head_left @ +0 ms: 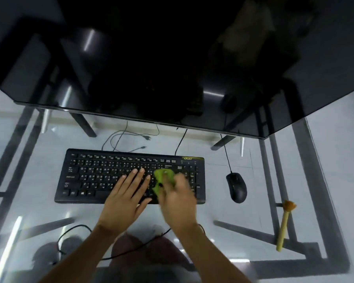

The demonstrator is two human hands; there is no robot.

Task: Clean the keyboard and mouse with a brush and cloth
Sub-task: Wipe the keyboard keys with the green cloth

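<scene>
1. The right hand (177,198), blurred, holds a green cloth (161,180) against the keyboard (90,176) at frame centre.
2. The left hand (124,198) lies flat, fingers straight, on the keys.
3. The keyboard's long axis runs left-right; the mouse (236,186) and the brush (284,225) lie right on the glass table (29,211).

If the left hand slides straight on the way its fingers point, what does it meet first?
The left hand points up-right across the keyboard; it would probably cross the upper key rows first, passing just left of the green cloth.

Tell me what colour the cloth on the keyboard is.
Bright lime green cloth, seen in the head view, under the right hand.
</scene>
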